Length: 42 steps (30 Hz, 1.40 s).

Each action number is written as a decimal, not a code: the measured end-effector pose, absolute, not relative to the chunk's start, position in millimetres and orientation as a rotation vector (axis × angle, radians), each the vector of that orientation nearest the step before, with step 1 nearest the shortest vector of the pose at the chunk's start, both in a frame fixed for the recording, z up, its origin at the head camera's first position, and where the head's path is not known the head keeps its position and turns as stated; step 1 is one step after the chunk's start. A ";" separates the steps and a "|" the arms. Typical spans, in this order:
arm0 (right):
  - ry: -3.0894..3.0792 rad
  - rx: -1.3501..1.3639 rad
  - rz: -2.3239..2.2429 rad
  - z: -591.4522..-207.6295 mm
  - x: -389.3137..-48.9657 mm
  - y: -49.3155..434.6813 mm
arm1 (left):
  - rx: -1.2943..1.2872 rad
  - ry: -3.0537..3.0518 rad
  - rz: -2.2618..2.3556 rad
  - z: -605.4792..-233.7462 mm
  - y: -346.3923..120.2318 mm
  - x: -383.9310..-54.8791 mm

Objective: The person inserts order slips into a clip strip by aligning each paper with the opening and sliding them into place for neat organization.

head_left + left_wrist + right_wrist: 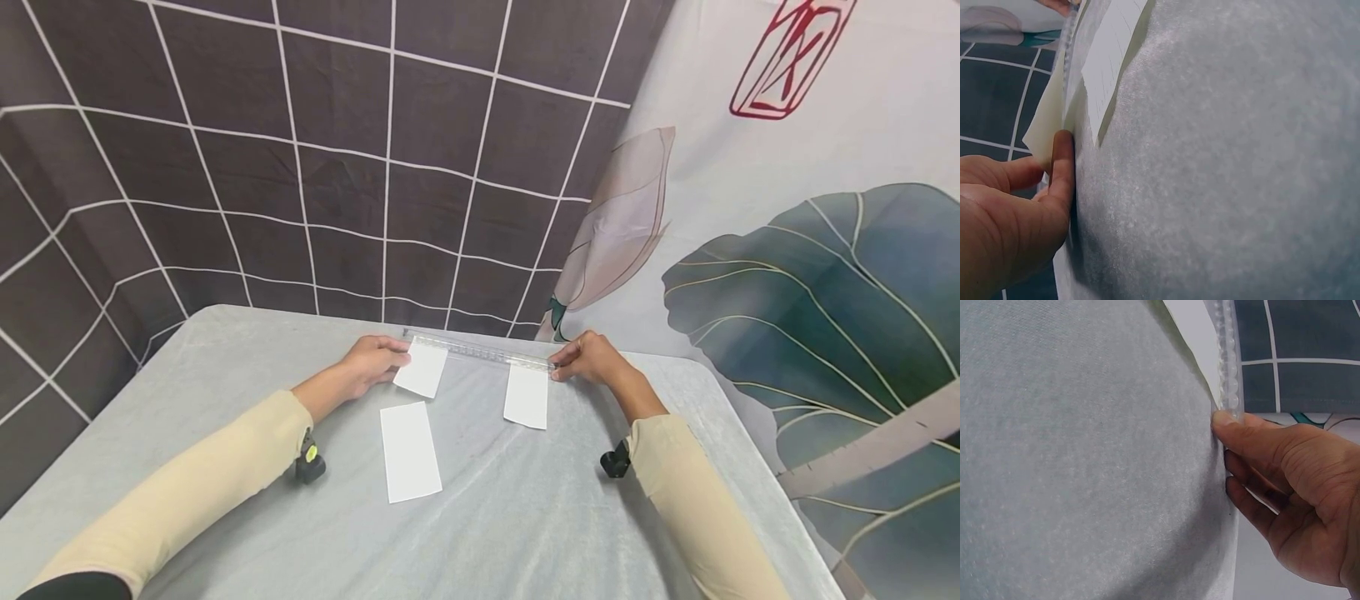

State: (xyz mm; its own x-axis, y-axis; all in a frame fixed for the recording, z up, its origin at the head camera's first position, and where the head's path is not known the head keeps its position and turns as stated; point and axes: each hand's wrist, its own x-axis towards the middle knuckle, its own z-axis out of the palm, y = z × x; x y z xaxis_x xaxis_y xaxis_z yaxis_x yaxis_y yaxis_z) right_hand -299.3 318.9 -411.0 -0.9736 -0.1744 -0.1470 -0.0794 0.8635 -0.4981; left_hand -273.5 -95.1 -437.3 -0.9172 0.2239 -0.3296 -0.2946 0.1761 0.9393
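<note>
A clear plastic strip [480, 352] with a row of round bumps lies along the far edge of the cloth-covered table. My left hand [372, 362] pinches its left end between thumb and fingers, beside a small white paper [422, 368] that overlaps the strip; in the left wrist view this paper [1047, 125] stands tilted against the fingertips. At the other end, my right hand [588, 358] holds the strip [1229, 369] between thumb and fingers. A second white paper [527, 396] meets the strip just left of the right hand.
A third, larger white paper [411, 452] lies on the grey cloth [495, 525] nearer to me; faint lines show on the paper [1113, 59] in the left wrist view. Dark gridded fabric [337, 192] hangs behind the table, and a leaf-patterned curtain [750, 167] hangs to the right.
</note>
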 end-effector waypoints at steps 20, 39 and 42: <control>2.847 -0.171 -0.759 -412.1 -297.8 318.3 | -0.037 2.022 1.811 -438.0 -89.5 -275.3; 2.849 -0.162 -0.739 -411.3 -298.1 316.8 | 0.006 1.976 1.817 -440.5 -80.6 -275.8; 2.841 -0.151 -0.741 -409.2 -297.4 316.7 | 0.008 1.969 1.816 -439.2 -78.8 -276.4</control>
